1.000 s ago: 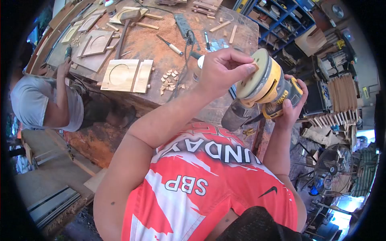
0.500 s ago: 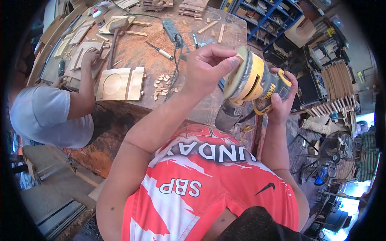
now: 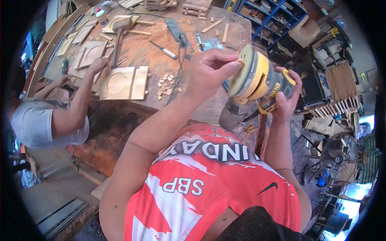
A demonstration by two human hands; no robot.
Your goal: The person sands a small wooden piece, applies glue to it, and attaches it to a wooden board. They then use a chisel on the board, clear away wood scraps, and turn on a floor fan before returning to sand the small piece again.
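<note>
My right hand [image 3: 286,94] is wrapped around the body of a yellow and black random orbital sander [image 3: 263,78]. The sander is held off the table, tilted so its round, pale sanding disc [image 3: 244,72] faces left. Between the thumb and fingers of my left hand [image 3: 213,70] is a small wood piece [image 3: 241,64], held against or very near the disc; most of it is hidden by the fingertips. A dark dust canister [image 3: 233,114] hangs below the sander. On the table left of my left hand lies a pile of small wood pieces [image 3: 165,85].
A co-worker [image 3: 48,120] at the left reaches over wooden panels with round recesses [image 3: 120,84]. A mallet [image 3: 120,36], a slim tool with a pale handle [image 3: 169,53] and a power strip [image 3: 175,30] lie among sawdust. Blue shelving [image 3: 273,20] and a fan [image 3: 339,156] stand right.
The whole view has shifted slightly. My hands keep their hold on the sander and the wood piece. The co-worker's hand has moved off a panel towards the mallet handle.
</note>
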